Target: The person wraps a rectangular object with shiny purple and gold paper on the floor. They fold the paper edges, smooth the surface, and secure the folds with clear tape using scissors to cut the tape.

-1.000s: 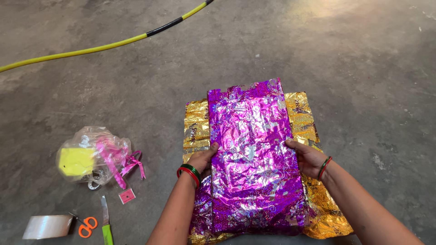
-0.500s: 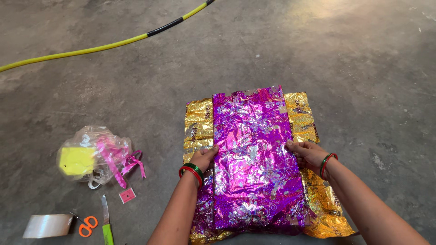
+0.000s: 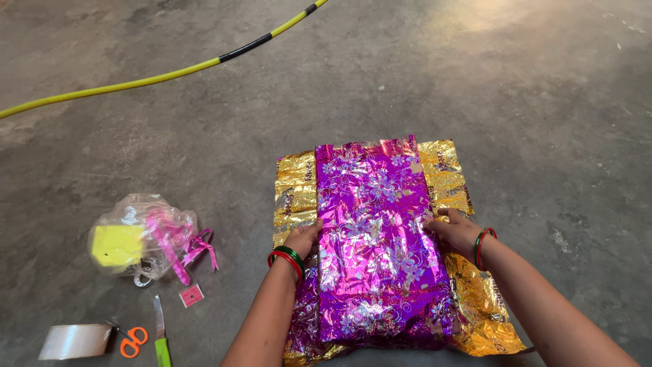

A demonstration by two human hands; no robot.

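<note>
Both hands, left [image 3: 303, 239] and right [image 3: 456, 231], grip the purple parcel's [image 3: 377, 238] side edges, closed on the foil. Parcel lies on gold foil [image 3: 296, 190], floor level. Press evenly; keep folds tight.

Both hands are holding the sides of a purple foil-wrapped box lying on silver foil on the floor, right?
Not quite: the foil under the box is gold, not silver. The head view shows the left hand and right hand gripping the sides of the purple foil-wrapped box, which lies on the gold foil on the floor.
</note>
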